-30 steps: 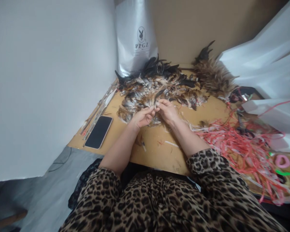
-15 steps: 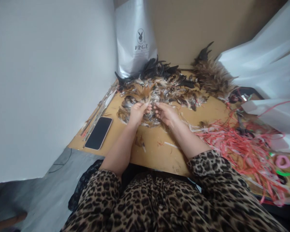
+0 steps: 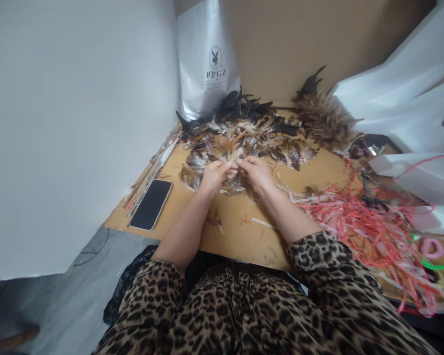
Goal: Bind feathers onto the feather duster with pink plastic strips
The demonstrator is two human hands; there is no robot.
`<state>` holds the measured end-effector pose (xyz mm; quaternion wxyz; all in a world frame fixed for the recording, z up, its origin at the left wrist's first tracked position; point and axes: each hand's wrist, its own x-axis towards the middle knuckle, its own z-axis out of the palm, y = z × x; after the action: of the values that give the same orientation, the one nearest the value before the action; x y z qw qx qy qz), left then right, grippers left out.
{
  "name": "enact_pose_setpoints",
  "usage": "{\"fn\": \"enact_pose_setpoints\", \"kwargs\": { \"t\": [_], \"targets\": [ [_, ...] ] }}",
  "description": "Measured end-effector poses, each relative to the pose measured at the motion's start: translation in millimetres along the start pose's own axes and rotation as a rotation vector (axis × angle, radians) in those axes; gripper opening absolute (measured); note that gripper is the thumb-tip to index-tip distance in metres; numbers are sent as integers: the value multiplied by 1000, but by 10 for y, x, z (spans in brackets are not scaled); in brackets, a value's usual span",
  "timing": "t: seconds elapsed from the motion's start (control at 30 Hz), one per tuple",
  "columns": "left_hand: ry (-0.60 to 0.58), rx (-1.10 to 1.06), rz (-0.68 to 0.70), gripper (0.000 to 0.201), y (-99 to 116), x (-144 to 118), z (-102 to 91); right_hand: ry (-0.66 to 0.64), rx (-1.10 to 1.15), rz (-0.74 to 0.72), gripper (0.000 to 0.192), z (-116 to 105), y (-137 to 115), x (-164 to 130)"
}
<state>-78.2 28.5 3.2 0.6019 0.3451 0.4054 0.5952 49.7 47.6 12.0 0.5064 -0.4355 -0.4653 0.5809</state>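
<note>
phone (image 3: pixel 151 203): lying flat, screen dark, near the table's (image 3: pixel 240 231) left edge
white bag (image 3: pixel 208 59): upright in the back corner, rabbit logo, "PPGZ"
red strings (image 3: pixel 370 227): tangled heap on the right
pink ring (image 3: pixel 432 248): far right

both hands meet over the near edge of a feather pile (image 3: pixel 240 135) on a worn wooden table (image 3: pixel 244 231). the left hand (image 3: pixel 212 176) and the right hand (image 3: pixel 257 173) have their fingertips pinched together on a small tuft of brown feathers (image 3: pixel 229 150). a black phone (image 3: pixel 151 202) lies face up near the table's left edge, beside some thin sticks (image 3: pixel 153 165). a white bag printed ppgz (image 3: pixel 207 59) stands behind the pile. a tangle of red and white strips (image 3: pixel 370 222) covers the right side of the table, next to white sheets (image 3: pixel 410 108). leopard-print sleeves (image 3: pixel 329 266) fill the foreground.
</note>
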Motion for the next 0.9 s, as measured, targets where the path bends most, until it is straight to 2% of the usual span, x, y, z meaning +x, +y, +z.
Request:
{"fn": "enact_pose_setpoints", "kwargs": {
  "t": [0.13,0.37,0.67,0.9],
  "targets": [
    [0,47,-35,23,13,-19,21,30,-105,-83,35,-3,-4,0],
    [-45,135,-12,21,-7,-15,5,55,-172,-152,29,-11,9,16],
    [-55,238,40,20,-25,15,-21,18,-152,-120,34,-2,-25,-9],
    [-151,270,1,25,44,-40,-31,-28,-84,-102,35,-31,-22,1]
  ]
}}
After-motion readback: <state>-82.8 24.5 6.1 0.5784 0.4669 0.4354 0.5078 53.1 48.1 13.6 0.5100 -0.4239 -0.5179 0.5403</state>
